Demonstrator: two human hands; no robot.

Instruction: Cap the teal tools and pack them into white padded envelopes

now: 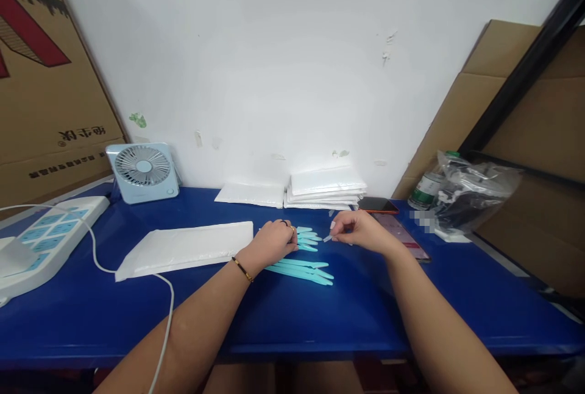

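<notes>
Teal strips (308, 240) lie in two sets on the blue table (365, 321), directly in front of me. The far set extends from under my left hand (276, 243), long axis running left to right, free tips fanned slightly toward my right hand (359, 229). Left grip: fingers curled closed over the far set; how firmly, I cannot tell. Right grip: narrow, thumb and forefinger pinching a small clear tab (327, 238).

Key relation: the clear tab sits just to the right of the fanned tips, at about their level, with a slight gap visible. My left hand is the nearer to the strips, being in contact; my right hand stands off beyond the free ends.

The near set (299, 271) lies closer to my body, roughly parallel, its right ends angled a little toward me and its left ends hidden by my wrist. A white mailer (187, 249) lies flat to the left; a stack of mailers (326, 190) stands against the wall (283, 77). A phone (404, 237) lies behind my right wrist.
</notes>
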